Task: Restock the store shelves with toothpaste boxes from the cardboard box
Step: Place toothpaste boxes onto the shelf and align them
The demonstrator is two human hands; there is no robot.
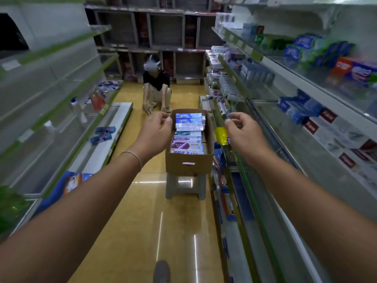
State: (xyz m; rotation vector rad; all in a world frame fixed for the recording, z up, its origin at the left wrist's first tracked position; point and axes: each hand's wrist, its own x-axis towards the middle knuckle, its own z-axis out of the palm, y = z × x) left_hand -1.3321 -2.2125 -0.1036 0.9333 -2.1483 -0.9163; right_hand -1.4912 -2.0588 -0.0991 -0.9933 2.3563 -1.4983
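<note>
From the head view I see my left hand [156, 127] and right hand [243, 129] raised, each grip loosely curled and holding nothing. Between and beyond them the cardboard box [189, 160] sits on a stool [184, 186], full of toothpaste boxes [188, 129]. Shelves [306, 123] run along the right

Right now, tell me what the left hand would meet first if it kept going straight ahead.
Probably the toothpaste boxes in the cardboard box. The left hand, fingers loosely curled and empty, points toward the box's far end; depth is unclear from one view.
</note>
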